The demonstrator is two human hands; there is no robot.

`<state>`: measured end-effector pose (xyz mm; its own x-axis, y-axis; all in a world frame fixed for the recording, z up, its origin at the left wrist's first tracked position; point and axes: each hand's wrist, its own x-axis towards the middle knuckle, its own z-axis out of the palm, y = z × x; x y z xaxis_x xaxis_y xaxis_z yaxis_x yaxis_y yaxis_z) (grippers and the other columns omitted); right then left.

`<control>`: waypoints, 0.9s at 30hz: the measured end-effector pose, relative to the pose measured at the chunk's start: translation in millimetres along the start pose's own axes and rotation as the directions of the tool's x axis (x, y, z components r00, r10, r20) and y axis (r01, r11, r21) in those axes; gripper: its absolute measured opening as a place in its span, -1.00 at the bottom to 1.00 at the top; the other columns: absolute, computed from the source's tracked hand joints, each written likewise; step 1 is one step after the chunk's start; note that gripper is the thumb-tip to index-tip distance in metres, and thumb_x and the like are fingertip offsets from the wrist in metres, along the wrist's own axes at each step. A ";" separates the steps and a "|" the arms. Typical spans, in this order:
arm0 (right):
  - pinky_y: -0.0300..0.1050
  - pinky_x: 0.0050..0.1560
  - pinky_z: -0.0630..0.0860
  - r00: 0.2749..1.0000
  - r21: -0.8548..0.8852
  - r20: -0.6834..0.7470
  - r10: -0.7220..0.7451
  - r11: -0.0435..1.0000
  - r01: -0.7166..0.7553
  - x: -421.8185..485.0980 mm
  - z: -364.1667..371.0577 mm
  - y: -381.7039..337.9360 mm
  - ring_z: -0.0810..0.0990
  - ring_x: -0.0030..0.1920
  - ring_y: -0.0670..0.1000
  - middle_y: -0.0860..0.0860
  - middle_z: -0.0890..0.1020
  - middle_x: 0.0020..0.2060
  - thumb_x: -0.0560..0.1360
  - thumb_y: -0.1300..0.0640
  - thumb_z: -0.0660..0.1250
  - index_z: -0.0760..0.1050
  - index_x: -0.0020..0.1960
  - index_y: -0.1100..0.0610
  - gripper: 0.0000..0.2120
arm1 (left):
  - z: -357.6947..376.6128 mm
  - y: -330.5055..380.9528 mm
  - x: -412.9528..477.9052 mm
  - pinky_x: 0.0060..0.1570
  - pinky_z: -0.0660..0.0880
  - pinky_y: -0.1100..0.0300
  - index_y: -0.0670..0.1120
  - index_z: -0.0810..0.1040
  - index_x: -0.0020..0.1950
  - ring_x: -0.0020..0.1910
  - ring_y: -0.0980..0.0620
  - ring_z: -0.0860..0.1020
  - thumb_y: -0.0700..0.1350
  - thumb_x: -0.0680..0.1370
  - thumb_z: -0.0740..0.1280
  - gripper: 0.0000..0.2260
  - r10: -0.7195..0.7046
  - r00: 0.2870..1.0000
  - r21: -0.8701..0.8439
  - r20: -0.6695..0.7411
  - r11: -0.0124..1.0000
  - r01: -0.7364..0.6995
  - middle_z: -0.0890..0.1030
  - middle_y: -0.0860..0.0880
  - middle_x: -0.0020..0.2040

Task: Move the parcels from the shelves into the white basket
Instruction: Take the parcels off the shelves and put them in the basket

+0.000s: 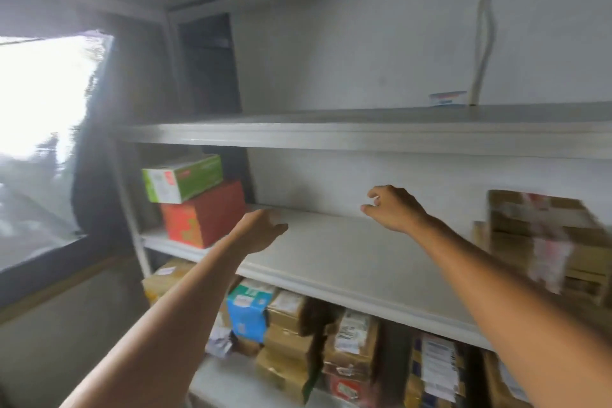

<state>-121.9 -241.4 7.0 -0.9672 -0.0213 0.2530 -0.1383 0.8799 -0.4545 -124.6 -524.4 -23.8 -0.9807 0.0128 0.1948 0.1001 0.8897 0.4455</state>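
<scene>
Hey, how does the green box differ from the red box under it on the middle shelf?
The green box is slimmer and partly white; the red box is bulkier, with a patterned front. The green box lies on top, jutting out leftward; the red box sits directly on the shelf. Both are closed cartons.

The brown parcels (543, 235) at the right end of the middle shelf (347, 262) are smeared by motion blur and cut off by the picture's right edge. The lower parcels (351, 338) are partly hidden by that shelf's front edge and by both forearms, and their labels are unreadable. A small flat thing (447, 99) at the back edge of the top shelf (331, 134) is too small to tell.
</scene>
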 end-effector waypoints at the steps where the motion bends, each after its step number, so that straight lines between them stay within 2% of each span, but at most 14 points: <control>1: -0.09 0.18 0.44 0.999 0.014 0.025 -0.025 1.000 0.024 6.9 16.1 -17.4 0.52 0.24 0.12 0.05 0.57 0.25 0.50 -0.11 0.33 0.44 0.34 0.04 -0.54 | -10.8 -21.5 -2.6 0.11 0.42 0.14 -0.08 0.52 0.29 0.17 -0.17 0.53 0.06 0.55 0.30 -0.63 -0.025 0.999 0.036 -0.020 0.999 0.025 0.59 -0.14 0.21; 6: -0.08 0.21 0.45 0.987 0.091 0.098 -0.129 0.989 0.120 40.3 91.8 -104.5 0.53 0.25 0.14 0.08 0.58 0.26 0.49 -0.11 0.35 0.47 0.34 0.04 -0.53 | -60.1 -124.6 -5.6 -0.06 0.39 0.23 0.01 0.51 0.33 0.08 -0.09 0.58 0.07 0.53 0.33 -0.62 -0.169 0.980 0.031 -0.104 0.984 0.173 0.64 -0.07 0.12; 10: -0.10 0.22 0.45 0.979 0.172 0.132 -0.156 0.976 0.132 70.7 149.4 -172.5 0.55 0.24 0.11 0.05 0.59 0.24 0.47 -0.12 0.36 0.48 0.33 0.02 -0.53 | -95.3 -198.9 10.6 -0.03 0.50 0.17 0.03 0.48 0.35 0.07 -0.05 0.59 0.08 0.53 0.32 -0.60 -0.245 0.960 -0.001 -0.136 0.969 0.248 0.63 -0.03 0.17; 14: -0.12 0.19 0.46 0.978 0.275 0.121 -0.169 0.953 0.131 104.6 200.3 -235.7 0.58 0.19 0.08 0.03 0.62 0.20 0.47 -0.11 0.37 0.50 0.31 0.04 -0.54 | -120.1 -262.0 38.0 0.11 0.52 0.09 -0.02 0.48 0.34 0.12 -0.05 0.56 0.07 0.53 0.32 -0.59 -0.281 0.940 -0.068 -0.193 0.960 0.273 0.60 -0.06 0.20; 17: -0.13 0.15 0.46 0.981 0.374 0.090 -0.169 0.919 0.124 130.4 228.4 -275.8 0.59 0.15 0.07 0.03 0.63 0.17 0.48 -0.09 0.37 0.51 0.30 0.05 -0.57 | -134.4 -297.5 62.6 0.08 0.50 0.10 -0.01 0.40 0.40 0.17 -0.06 0.54 0.11 0.54 0.29 -0.54 -0.305 0.921 -0.148 -0.240 0.950 0.276 0.56 -0.07 0.26; 20: -0.13 0.12 0.48 0.990 0.479 0.028 -0.140 0.871 0.110 157.9 251.6 -311.0 0.60 0.14 0.06 0.04 0.64 0.16 0.49 -0.08 0.36 0.52 0.29 0.08 -0.57 | -145.0 -325.0 93.1 -0.04 0.45 0.20 -0.01 0.35 0.44 0.22 -0.06 0.50 0.17 0.55 0.25 -0.50 -0.317 0.911 -0.215 -0.264 0.940 0.265 0.52 -0.07 0.30; 21: -0.11 0.14 0.49 0.992 0.516 0.004 -0.125 0.850 0.105 167.5 256.4 -321.1 0.59 0.15 0.06 0.05 0.63 0.17 0.49 -0.09 0.36 0.51 0.30 0.09 -0.56 | -148.1 -330.3 103.8 -0.02 0.44 0.21 -0.01 0.35 0.45 0.25 -0.07 0.49 0.19 0.55 0.23 -0.48 -0.321 0.907 -0.243 -0.273 0.935 0.258 0.51 -0.07 0.32; 23: -0.04 0.21 0.49 0.996 0.591 -0.024 -0.086 0.802 0.084 185.7 262.8 -338.9 0.57 0.20 0.06 0.05 0.60 0.22 0.50 -0.12 0.33 0.48 0.33 0.10 -0.52 | -152.9 -336.7 124.2 0.17 0.41 0.11 -0.04 0.34 0.45 0.32 -0.08 0.44 0.22 0.55 0.21 -0.45 -0.328 0.900 -0.317 -0.288 0.919 0.233 0.49 -0.07 0.35; 25: 0.02 0.25 0.47 0.999 0.666 -0.031 -0.032 0.744 0.045 202.0 267.4 -353.6 0.54 0.23 0.07 0.06 0.56 0.27 0.50 -0.18 0.31 0.44 0.36 0.09 -0.47 | -156.2 -339.4 142.5 0.27 0.37 0.05 -0.05 0.35 0.44 0.33 -0.08 0.43 0.26 0.54 0.19 -0.43 -0.339 0.895 -0.408 -0.289 0.890 0.205 0.48 -0.06 0.36; 27: -0.03 0.22 0.45 1.000 0.718 -0.009 0.018 0.696 -0.006 214.6 272.3 -365.9 0.51 0.27 0.08 0.05 0.51 0.32 0.49 -0.24 0.29 0.39 0.40 0.08 -0.40 | -158.4 -339.8 158.6 0.30 0.38 -0.03 -0.05 0.36 0.43 0.31 -0.09 0.44 0.29 0.52 0.18 -0.41 -0.343 0.902 -0.496 -0.263 0.850 0.179 0.48 -0.05 0.35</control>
<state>-336.8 -697.3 -5.0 -0.9676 -0.0010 0.2525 -0.2433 0.2711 -0.9313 -287.6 -896.9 -5.9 -0.8749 -0.4134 0.2523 -0.0072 0.5320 0.8467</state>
